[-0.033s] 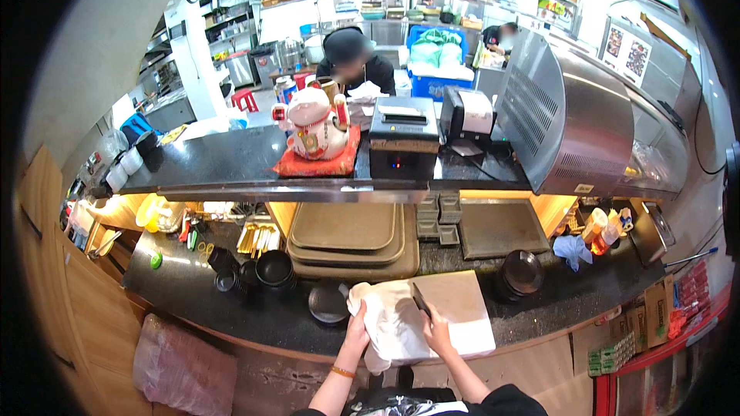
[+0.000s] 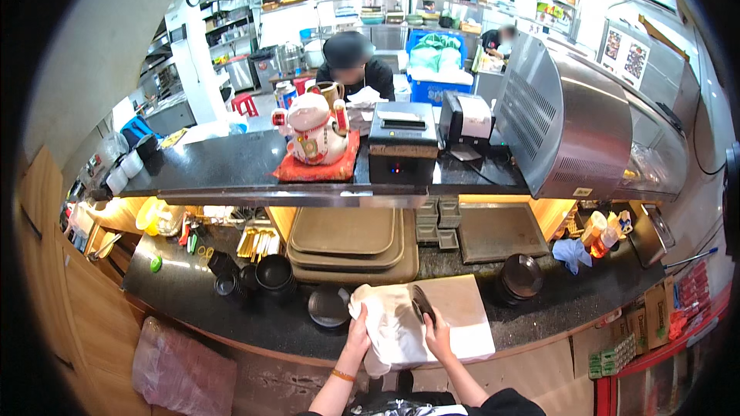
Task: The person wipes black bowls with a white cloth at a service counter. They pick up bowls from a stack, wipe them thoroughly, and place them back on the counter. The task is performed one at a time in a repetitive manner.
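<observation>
My left hand [image 2: 358,333] is closed on a white cloth [image 2: 382,323], which drapes over the left part of a pale flat board [image 2: 466,308] at the counter's front edge. Above that board my right hand [image 2: 437,337] grips a small dark plate [image 2: 420,304] by its lower edge, tilted up to the right of the cloth. A gap separates plate and cloth. Another dark round plate [image 2: 329,306] lies just left of the cloth. To the right of the board, dark plates [image 2: 521,275] stand in a stack.
Behind the board are brown trays [image 2: 343,229] and small grey square dishes [image 2: 447,239]. Black bowls [image 2: 275,270] stand at left, a blue cloth [image 2: 572,253] at right. The raised shelf holds a lucky cat figure [image 2: 314,132] and a printer [image 2: 403,139]. A person [image 2: 354,69] is behind it.
The plate in my right hand has turned from nearly edge-on to show more of its dark face. My left hand keeps its hold on the cloth.
</observation>
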The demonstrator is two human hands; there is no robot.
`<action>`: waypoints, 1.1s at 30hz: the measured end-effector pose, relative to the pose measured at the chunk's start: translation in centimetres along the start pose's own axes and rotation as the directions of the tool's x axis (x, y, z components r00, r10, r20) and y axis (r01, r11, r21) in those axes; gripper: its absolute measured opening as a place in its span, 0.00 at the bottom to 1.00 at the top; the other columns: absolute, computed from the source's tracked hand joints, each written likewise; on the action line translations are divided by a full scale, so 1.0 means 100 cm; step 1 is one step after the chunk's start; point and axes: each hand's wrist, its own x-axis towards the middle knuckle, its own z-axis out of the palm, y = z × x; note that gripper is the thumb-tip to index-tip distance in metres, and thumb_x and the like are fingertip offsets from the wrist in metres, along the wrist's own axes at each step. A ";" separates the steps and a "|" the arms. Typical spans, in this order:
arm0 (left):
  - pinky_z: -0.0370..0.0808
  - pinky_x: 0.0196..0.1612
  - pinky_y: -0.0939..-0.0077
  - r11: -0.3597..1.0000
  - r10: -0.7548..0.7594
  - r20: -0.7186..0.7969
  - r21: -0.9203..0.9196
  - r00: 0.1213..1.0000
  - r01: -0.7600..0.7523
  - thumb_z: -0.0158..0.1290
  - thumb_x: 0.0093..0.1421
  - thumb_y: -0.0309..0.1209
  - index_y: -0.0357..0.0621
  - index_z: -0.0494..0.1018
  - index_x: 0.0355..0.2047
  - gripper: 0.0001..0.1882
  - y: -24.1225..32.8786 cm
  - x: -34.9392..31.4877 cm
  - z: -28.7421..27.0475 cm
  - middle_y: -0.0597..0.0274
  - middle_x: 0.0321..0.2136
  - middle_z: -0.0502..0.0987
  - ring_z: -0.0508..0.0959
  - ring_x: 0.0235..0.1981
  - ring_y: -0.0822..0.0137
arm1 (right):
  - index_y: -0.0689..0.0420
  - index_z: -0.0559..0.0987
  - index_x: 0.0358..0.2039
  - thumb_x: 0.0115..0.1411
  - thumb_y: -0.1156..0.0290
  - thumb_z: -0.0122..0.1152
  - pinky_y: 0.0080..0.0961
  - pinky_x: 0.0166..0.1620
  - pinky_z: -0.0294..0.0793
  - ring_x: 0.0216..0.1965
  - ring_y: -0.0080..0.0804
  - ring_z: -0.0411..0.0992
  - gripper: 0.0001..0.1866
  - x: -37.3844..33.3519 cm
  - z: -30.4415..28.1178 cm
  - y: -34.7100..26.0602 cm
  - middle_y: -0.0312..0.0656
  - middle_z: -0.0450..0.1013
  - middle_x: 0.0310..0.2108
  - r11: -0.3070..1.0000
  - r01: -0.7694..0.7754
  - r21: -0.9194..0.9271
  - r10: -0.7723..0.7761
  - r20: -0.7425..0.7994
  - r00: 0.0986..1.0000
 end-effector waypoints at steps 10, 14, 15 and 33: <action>0.65 0.49 0.58 -0.088 0.212 0.432 0.902 0.877 -0.423 0.37 0.64 0.39 0.28 0.67 0.44 0.22 -0.077 0.029 0.020 0.35 0.40 0.72 0.71 0.46 0.44 | 0.59 0.65 0.50 0.67 0.58 0.36 0.37 0.53 0.67 0.48 0.35 0.69 0.20 -0.011 0.048 0.095 0.43 0.69 0.48 0.127 -0.358 0.925 0.400 0.283 0.872; 0.59 0.57 0.59 -0.312 0.099 0.533 0.819 0.840 -0.482 0.42 0.59 0.32 0.26 0.66 0.44 0.20 -0.080 0.022 0.039 0.36 0.46 0.69 0.66 0.52 0.44 | 0.58 0.65 0.51 0.67 0.55 0.33 0.40 0.53 0.66 0.48 0.38 0.69 0.22 -0.010 0.046 0.107 0.44 0.70 0.47 0.069 -0.356 0.932 0.428 0.295 0.854; 0.59 0.58 0.59 -0.324 0.073 0.550 0.802 0.832 -0.502 0.43 0.57 0.32 0.26 0.67 0.44 0.20 -0.080 0.021 0.041 0.37 0.46 0.68 0.66 0.52 0.44 | 0.58 0.65 0.51 0.67 0.54 0.32 0.41 0.54 0.65 0.48 0.38 0.68 0.23 -0.011 0.046 0.107 0.44 0.70 0.47 0.048 -0.370 0.928 0.433 0.315 0.844; 0.53 0.63 0.61 -0.269 -0.419 0.736 0.459 0.532 -0.847 0.49 0.45 0.24 0.41 0.58 0.58 0.36 -0.023 -0.052 0.020 0.57 0.61 0.55 0.54 0.63 0.57 | 0.62 0.69 0.47 0.63 0.59 0.47 0.34 0.49 0.70 0.45 0.36 0.71 0.20 -0.008 0.039 0.110 0.43 0.72 0.44 0.046 -0.441 0.897 0.487 0.365 0.794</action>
